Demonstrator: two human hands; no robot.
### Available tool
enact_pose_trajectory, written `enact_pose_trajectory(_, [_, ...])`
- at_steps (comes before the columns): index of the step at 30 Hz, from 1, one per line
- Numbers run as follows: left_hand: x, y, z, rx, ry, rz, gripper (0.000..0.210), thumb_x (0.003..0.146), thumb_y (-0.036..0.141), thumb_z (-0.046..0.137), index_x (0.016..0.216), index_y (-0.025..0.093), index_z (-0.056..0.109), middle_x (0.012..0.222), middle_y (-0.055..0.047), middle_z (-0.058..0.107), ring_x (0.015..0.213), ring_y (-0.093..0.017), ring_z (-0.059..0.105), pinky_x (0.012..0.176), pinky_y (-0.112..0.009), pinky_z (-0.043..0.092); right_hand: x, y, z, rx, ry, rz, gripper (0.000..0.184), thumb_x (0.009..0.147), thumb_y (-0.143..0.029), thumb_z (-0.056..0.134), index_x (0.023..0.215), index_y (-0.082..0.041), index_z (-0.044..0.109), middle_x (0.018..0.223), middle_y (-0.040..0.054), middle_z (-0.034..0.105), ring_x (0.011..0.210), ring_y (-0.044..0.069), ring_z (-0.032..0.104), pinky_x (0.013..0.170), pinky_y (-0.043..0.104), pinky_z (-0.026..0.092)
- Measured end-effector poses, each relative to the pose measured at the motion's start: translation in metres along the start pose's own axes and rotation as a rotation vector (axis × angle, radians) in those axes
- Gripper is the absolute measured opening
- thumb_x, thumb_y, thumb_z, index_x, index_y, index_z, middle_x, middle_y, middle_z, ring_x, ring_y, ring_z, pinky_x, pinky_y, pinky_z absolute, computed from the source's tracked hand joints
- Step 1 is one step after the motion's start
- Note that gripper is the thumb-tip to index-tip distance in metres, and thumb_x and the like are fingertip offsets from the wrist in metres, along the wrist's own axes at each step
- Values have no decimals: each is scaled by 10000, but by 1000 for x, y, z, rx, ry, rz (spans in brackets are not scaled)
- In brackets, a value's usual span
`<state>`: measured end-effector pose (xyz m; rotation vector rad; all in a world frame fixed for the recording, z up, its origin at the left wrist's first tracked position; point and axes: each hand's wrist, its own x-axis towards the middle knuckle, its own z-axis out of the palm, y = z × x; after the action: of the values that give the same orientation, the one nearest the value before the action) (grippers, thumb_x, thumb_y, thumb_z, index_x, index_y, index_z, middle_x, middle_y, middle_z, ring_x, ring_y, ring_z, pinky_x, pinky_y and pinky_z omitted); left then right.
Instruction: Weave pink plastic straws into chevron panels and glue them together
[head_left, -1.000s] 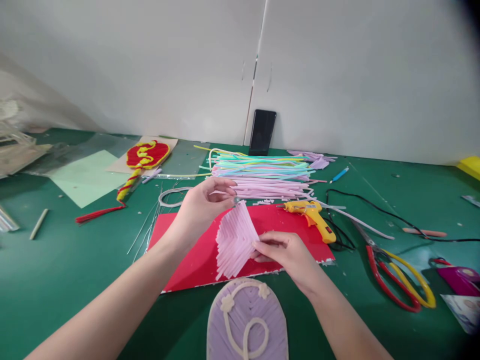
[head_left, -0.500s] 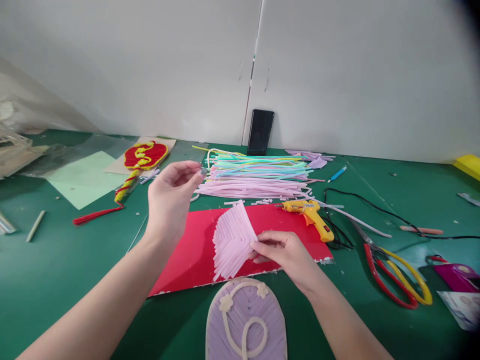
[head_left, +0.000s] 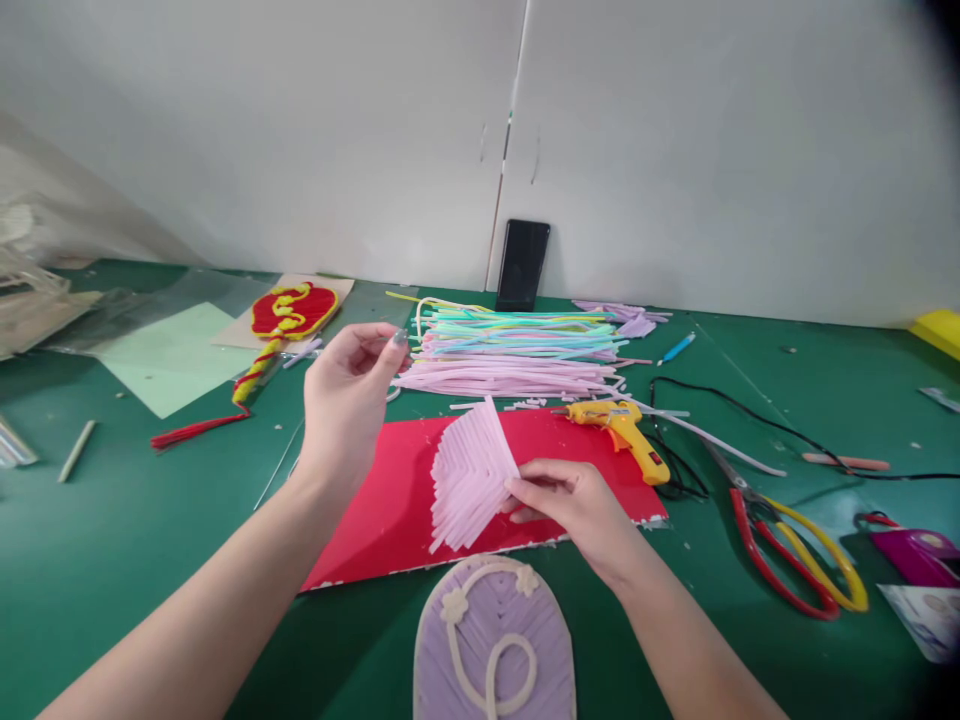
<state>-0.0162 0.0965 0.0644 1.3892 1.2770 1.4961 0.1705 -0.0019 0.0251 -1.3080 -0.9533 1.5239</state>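
Observation:
My right hand [head_left: 574, 500] pinches the right edge of a pale pink panel [head_left: 471, 475], made of pipe cleaners laid in a V pattern. The panel is tilted over a red board [head_left: 367, 530]. My left hand [head_left: 341, 400] is raised to the left of it, thumb and fingertips pressed together. Anything between those fingertips is too small to make out. Just beyond lies a pile of pink pipe cleaners [head_left: 510, 378], with mint and yellow ones [head_left: 517, 325] behind. Nearest me is a rounded lilac panel [head_left: 469, 650] with cream trim and small flowers.
A yellow glue gun [head_left: 634, 445] rests on the board's right end, its black cord [head_left: 750, 400] trailing right. Red-and-yellow-handled scissors [head_left: 780, 555] lie at right. A phone [head_left: 523, 265] leans against the wall. A red-and-yellow fan [head_left: 296, 312] and green paper [head_left: 169, 360] are at left.
Both hands keep their pinched poses. The pink panel is tilted slightly differently in my right hand, and my left thumb has turned a little. The view has shifted slightly.

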Motion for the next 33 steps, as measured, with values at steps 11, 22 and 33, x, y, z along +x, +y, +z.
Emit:
enact_pose_trajectory(11, [-5, 1, 8, 256, -246, 42, 241, 848, 356, 438, 865, 203, 623, 593, 19, 525, 610, -119, 524, 617, -222, 441, 0, -1, 0, -24, -8, 4, 243, 639, -366, 719, 737, -145, 696, 667, 40, 691, 671, 168, 649, 658, 293, 546])
enact_pose_trajectory(22, [-19, -1, 16, 364, -504, 110, 153, 785, 318, 527, 818, 210, 630, 808, -26, 668, 748, -168, 589, 707, -275, 461, -1, -2, 1, -12, -21, 14, 215, 651, -334, 716, 746, -143, 691, 667, 31, 689, 666, 159, 654, 654, 277, 552])
enact_pose_trajectory(33, [-23, 2, 17, 323, -502, 97, 93, 755, 273, 567, 756, 202, 629, 736, -6, 662, 680, -140, 590, 656, -246, 472, 0, 0, 1, -19, -8, 27, 261, 630, -379, 725, 743, -145, 696, 666, 37, 690, 659, 174, 655, 664, 305, 551])
